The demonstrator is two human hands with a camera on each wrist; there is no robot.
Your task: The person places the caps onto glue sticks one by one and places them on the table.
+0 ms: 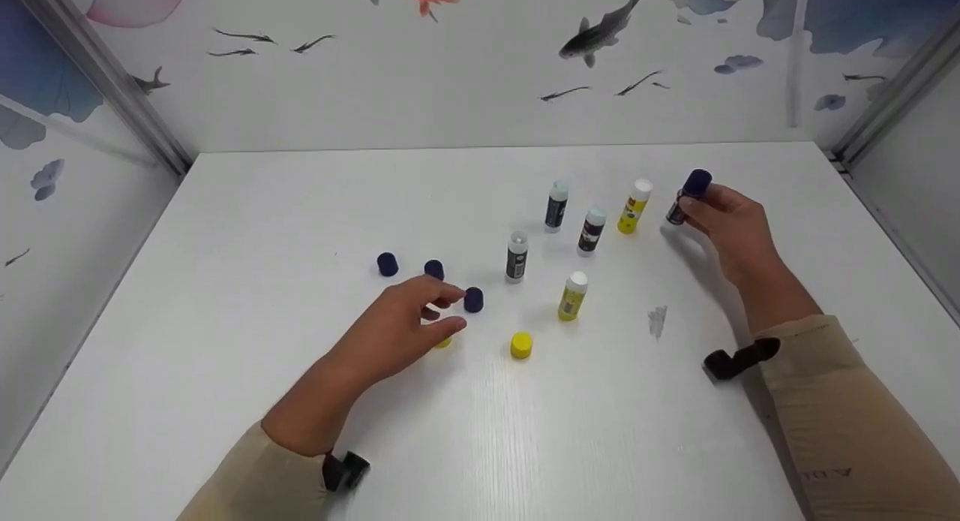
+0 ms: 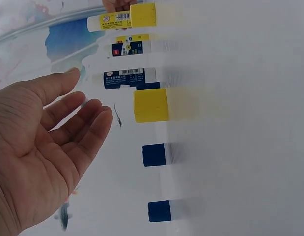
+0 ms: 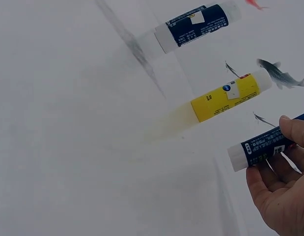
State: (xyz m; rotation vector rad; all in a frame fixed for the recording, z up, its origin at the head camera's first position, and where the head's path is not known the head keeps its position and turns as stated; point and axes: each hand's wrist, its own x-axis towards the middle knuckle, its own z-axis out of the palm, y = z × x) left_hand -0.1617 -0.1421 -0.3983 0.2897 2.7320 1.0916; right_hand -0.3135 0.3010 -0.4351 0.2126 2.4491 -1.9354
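Observation:
My right hand (image 1: 739, 228) grips a dark blue glue stick (image 1: 676, 207) with its dark blue cap (image 1: 697, 182) on, thumb and fingers around the barrel. In the right wrist view, this glue stick (image 3: 264, 146) shows its white base; whether it touches the table I cannot tell. Above the loose caps, my left hand (image 1: 390, 329) holds nothing, its thumb and fingers spread apart. Its fingertips are nearest a dark blue cap (image 1: 473, 300). Two more dark blue caps, one at far left (image 1: 387, 264) and one behind the hand (image 1: 434, 269), stand close by. A yellow cap (image 1: 444, 342) is mostly hidden under the left hand.
Uncapped dark blue glue sticks (image 1: 517, 260), (image 1: 591, 234), (image 1: 556, 209) and yellow glue sticks (image 1: 572, 299), (image 1: 634, 209) stand upright between the hands. Another yellow cap (image 1: 521, 345) sits nearer the front. A grey smudge (image 1: 657, 321) marks the white table (image 1: 562, 446). Walls enclose the back and sides.

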